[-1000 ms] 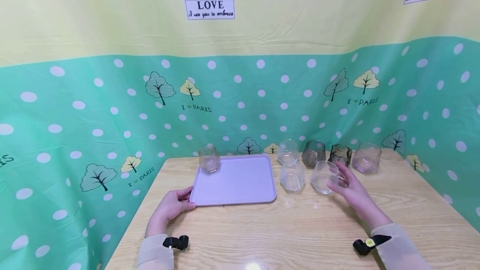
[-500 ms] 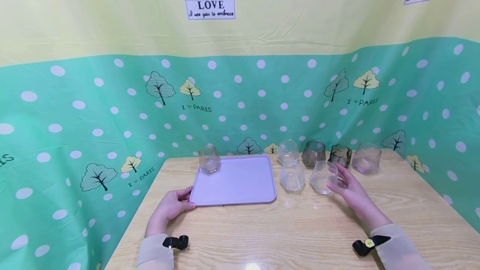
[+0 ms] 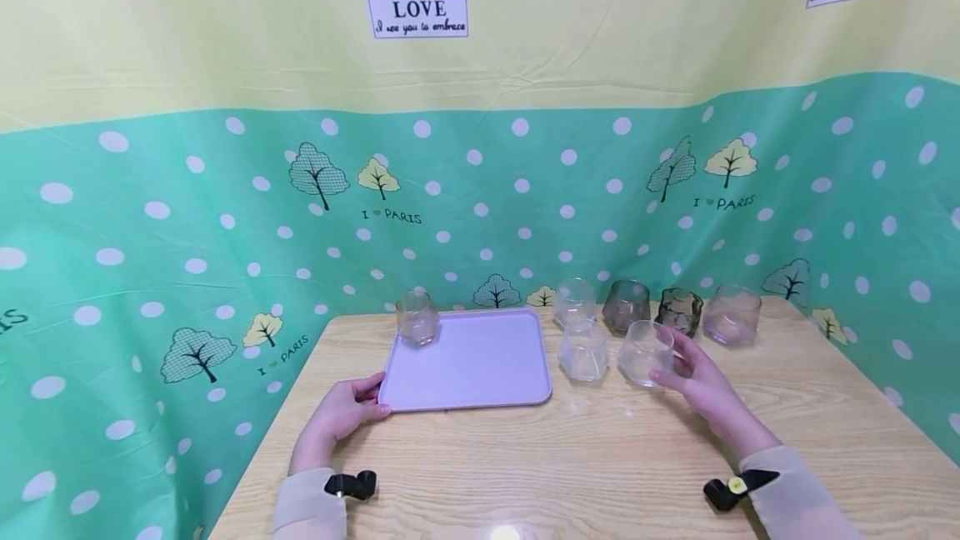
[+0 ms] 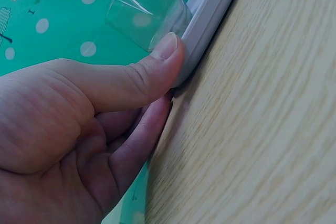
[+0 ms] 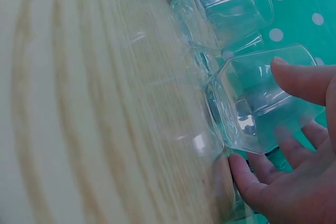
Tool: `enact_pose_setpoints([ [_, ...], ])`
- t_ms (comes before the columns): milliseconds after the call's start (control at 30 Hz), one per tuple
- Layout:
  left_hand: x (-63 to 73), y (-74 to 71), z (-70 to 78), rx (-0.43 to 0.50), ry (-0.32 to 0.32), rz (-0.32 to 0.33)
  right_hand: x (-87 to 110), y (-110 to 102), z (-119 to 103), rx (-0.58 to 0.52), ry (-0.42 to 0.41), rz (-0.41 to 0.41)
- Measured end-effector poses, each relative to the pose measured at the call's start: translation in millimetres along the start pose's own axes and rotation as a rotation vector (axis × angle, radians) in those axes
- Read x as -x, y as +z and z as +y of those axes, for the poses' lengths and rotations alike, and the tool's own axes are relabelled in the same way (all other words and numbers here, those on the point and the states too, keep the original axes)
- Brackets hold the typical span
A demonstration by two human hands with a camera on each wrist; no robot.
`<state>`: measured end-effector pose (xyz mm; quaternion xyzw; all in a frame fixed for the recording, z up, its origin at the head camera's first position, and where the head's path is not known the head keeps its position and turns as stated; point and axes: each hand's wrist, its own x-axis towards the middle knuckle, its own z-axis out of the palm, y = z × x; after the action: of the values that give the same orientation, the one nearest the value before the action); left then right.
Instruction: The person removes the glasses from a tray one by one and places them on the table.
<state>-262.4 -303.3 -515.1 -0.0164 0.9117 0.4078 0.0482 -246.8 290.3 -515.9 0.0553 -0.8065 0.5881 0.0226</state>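
Note:
My left hand (image 3: 343, 413) holds the near left corner of a lilac tray (image 3: 472, 365). In the left wrist view its thumb (image 4: 157, 66) lies against the rim, and the other fingers reach low beside the tray's edge. A faintly tinted glass (image 3: 417, 319) stands on the tray's far left corner. On the right, my right hand (image 3: 701, 386) holds a clear faceted glass (image 3: 643, 357) upright by its right side. The right wrist view shows the thumb (image 5: 299, 82) on one side of this glass and the fingers curling behind it.
Left of the held glass stands another clear glass (image 3: 583, 354), with a further clear glass (image 3: 576, 302) behind it. Along the back are a grey glass (image 3: 627, 308), a dark wavy glass (image 3: 680, 311) and a pinkish glass (image 3: 733, 317). A printed curtain (image 3: 465, 215) hangs behind the wooden table (image 3: 525, 473).
My right hand and the clear glass have shifted very slightly to the left. My left hand and the tray stay where they were.

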Motion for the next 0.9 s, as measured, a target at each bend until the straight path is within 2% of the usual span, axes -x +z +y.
enact_pose_setpoints([
  [233,0.5,-0.9,-0.9,-0.004,-0.002,-0.001,-1.2,0,-3,-0.012,0.016,0.012],
  [467,0.7,-1.0,-0.9,-0.008,0.006,-0.006,1.7,1,-29,0.037,-0.034,0.075],
  [600,1.1,-1.6,0.2,-0.005,0.005,-0.006,3.5,4,-45,0.127,-0.055,0.143],
  [700,1.0,-1.7,1.5,0.001,0.002,-0.006,3.4,11,-57,0.173,-0.108,0.216],
  [767,0.5,-1.5,1.9,0.009,-0.001,-0.004,3.9,20,-67,0.158,-0.154,0.27],
  [900,-0.2,-0.5,0.6,0.018,0.0,0.001,2.8,49,-87,0.062,-0.219,0.37],
])
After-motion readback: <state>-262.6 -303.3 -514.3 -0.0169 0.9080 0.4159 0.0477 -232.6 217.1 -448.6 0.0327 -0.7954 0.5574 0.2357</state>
